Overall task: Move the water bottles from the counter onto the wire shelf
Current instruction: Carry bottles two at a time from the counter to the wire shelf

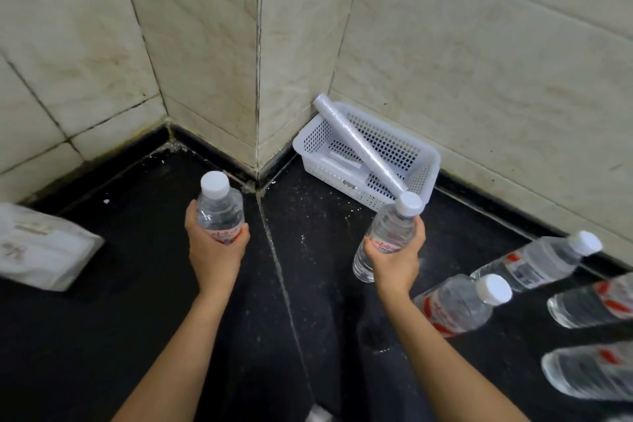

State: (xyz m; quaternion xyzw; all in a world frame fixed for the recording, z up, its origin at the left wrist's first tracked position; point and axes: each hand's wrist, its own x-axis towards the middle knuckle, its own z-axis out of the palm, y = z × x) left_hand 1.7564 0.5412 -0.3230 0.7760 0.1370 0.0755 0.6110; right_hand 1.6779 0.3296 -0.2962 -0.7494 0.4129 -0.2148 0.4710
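Head view: left hand [214, 250] grips one clear plastic white-capped water bottle [219, 212], right hand [394, 259] another [388, 233], both near white perforated plastic basket [421, 175] on black bench [137, 284].

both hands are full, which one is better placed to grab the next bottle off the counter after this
Likely the right. The right hand, gripping a tilted bottle, is next to the remaining bottles at the right of the counter; the left hand, gripping the other bottle, is farther off.

The black tabletop [137, 284] carries a white basket [313, 139] by the wall, water bottles [459, 307] at right, and what seems a plastic packet [41, 247] at left.
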